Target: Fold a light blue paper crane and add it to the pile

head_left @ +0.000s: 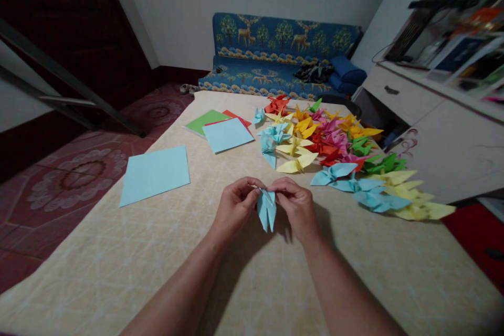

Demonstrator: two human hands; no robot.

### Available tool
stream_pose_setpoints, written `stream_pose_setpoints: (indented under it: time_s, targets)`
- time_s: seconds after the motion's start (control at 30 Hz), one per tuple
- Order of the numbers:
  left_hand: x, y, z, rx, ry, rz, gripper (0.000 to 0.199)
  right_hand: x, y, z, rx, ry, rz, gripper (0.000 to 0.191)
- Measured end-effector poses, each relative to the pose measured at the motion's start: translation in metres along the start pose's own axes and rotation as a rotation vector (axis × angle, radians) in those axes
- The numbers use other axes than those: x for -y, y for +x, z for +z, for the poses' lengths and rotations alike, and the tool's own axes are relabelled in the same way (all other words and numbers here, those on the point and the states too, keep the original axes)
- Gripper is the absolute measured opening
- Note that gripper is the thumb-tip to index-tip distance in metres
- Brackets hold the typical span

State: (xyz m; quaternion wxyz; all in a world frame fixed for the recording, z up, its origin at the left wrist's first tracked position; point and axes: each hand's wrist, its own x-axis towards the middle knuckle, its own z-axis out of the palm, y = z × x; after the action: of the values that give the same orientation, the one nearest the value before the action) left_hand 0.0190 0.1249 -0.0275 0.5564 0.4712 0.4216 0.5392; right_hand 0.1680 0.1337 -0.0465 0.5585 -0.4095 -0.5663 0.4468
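A light blue folded paper (pixel 266 212) hangs between my two hands, its two narrow points directed down toward me. My left hand (pixel 239 202) pinches its upper left edge between thumb and fingers. On the other side my right hand (pixel 293 202) grips the upper right edge in the same way. Fingertips of both hands nearly meet at the top of the paper and hide part of its folds. Beyond my right hand lie finished-looking paper cranes, the nearest a light blue crane (pixel 334 173) and a yellow crane (pixel 298 163).
A light blue square sheet (pixel 155 176) lies at the left of the cloth-covered table (pixel 157 273). Farther back, another blue sheet (pixel 228 135) overlaps green paper (pixel 207 119) and red paper. Several colourful cranes (pixel 331 134) spread over the right side. Behind stands a blue sofa (pixel 271 65).
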Motion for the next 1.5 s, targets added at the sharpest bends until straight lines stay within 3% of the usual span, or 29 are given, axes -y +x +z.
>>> stream_pose_setpoints:
  time_s: [0.13, 0.37, 0.67, 1.0, 1.17, 1.33, 1.5]
  targets:
    - [-0.002, 0.0, 0.001, -0.024, 0.024, -0.008, 0.006, -0.003, -0.001, 0.001, -0.014, 0.018, 0.035, 0.018]
    - [-0.004, -0.001, 0.002, 0.0, 0.077, 0.001, 0.013, -0.004, -0.001, 0.0, -0.041, 0.015, 0.038, 0.02]
    - [0.004, 0.0, -0.003, -0.006, 0.159, 0.015, 0.014, 0.002, -0.001, 0.002, -0.024, -0.178, -0.151, 0.026]
    - [-0.003, -0.002, -0.003, 0.006, 0.196, -0.013, 0.017, 0.003, -0.002, 0.003, -0.008, -0.255, -0.211, 0.031]
    - [-0.001, -0.002, -0.001, 0.004, 0.187, 0.05, 0.011, 0.001, -0.002, 0.002, -0.037, -0.265, -0.24, 0.029]
    - [0.003, -0.001, 0.0, 0.004, 0.088, 0.009, 0.041, 0.004, -0.003, 0.002, -0.043, -0.273, -0.257, 0.028]
    - [0.005, -0.001, -0.002, -0.009, 0.071, 0.01, 0.042, 0.01, -0.007, 0.004, -0.106, -0.179, -0.194, 0.017]
